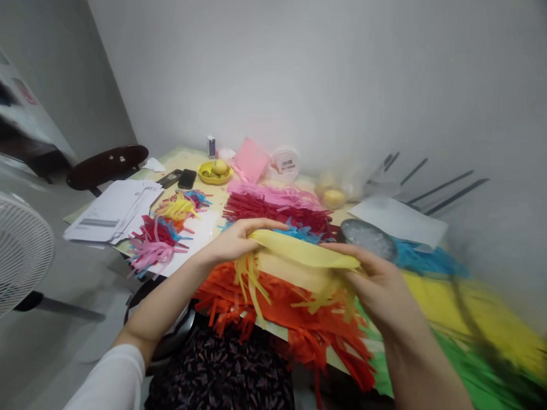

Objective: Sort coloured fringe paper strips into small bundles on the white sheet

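Both of my hands hold a yellow fringed paper strip (299, 251) above the table's near edge. My left hand (234, 239) grips its left end, fingers curled over the top. My right hand (374, 280) pinches the right end from below. Yellow fringes hang down over a pile of orange-red fringed paper (296, 325) lying at the table edge.
Piles of fringed paper in dark red (277, 214), pink (274, 194), blue (426, 258), yellow (471, 307) and green (474, 373) cover the table. A yellow bowl (214, 172), two phones (180, 179), white papers (114, 208) and small tassels (162, 234) lie left. A fan (11, 255) stands far left.
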Demonstrator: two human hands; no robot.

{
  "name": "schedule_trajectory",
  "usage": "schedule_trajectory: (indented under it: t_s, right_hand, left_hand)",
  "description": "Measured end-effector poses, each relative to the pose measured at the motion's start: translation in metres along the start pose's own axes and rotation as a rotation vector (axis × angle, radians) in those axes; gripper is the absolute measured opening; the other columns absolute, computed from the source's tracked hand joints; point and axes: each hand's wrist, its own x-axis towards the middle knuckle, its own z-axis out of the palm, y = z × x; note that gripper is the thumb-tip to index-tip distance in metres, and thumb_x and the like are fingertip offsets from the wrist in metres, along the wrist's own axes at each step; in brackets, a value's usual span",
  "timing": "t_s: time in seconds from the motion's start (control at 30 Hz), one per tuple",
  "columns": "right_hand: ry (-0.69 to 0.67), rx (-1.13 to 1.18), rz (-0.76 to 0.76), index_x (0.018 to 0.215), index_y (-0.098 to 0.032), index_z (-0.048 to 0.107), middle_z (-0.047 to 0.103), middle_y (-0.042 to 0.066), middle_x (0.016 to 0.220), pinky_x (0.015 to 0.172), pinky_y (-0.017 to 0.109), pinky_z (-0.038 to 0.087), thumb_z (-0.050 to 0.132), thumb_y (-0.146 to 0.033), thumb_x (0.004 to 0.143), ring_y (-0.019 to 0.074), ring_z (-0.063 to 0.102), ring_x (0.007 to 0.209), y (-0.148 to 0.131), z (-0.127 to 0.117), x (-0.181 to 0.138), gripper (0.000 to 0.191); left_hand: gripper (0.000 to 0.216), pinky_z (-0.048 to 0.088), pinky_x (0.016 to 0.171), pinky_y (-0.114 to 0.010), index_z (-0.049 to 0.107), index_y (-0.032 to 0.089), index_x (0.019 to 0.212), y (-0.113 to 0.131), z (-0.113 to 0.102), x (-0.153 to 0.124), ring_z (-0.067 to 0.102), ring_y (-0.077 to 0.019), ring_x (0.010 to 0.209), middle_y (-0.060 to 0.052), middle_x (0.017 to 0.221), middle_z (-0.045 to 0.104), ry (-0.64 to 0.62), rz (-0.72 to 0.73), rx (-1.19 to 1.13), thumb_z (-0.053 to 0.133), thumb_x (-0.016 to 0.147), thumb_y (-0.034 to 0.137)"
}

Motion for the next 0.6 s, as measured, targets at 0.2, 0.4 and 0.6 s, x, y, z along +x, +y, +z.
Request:
schedule_trajectory:
  t_s: [0.2, 0.4, 0.6]
  right_hand:
    - [0.040, 0.164, -0.009, 0.070, -0.025, 0.076, 0.073, 0.006, 0.087, 0.066, 0.028, 0.051, 0.073, -0.028, 0.066, 0.0228, 0.067, 0.083, 0.003, 0.001, -0.004, 0.006]
    - [0.005, 0.191, -0.008, 0.074, -0.024, 0.069, 0.067, 0.001, 0.079, 0.060, 0.023, 0.046, 0.070, -0.017, 0.064, 0.0166, 0.060, 0.071, -0.013, -0.002, -0.003, 0.012]
    - [-0.026, 0.137, -0.007, 0.076, -0.024, 0.068, 0.067, 0.003, 0.086, 0.063, 0.025, 0.047, 0.073, -0.023, 0.072, 0.0183, 0.061, 0.075, 0.001, -0.011, -0.003, 0.007]
  left_hand:
    - [0.027, 0.052, 0.085, -0.030, 0.077, 0.018, 0.097, 0.001, -0.013, -0.006, 0.069, -0.0232, 0.099, -0.008, 0.108, 0.075, -0.148, 0.031, -0.022, 0.059, 0.077, 0.018]
    - [0.049, 0.046, 0.101, -0.036, 0.066, 0.019, 0.123, 0.006, -0.029, -0.005, 0.060, -0.0276, 0.119, -0.011, 0.126, 0.067, -0.291, 0.149, 0.046, 0.070, 0.075, 0.026]
    - [0.042, 0.049, 0.094, -0.031, 0.070, 0.021, 0.118, 0.006, -0.029, -0.001, 0.064, -0.0236, 0.111, -0.007, 0.122, 0.070, -0.260, 0.094, 0.015, 0.061, 0.076, 0.017]
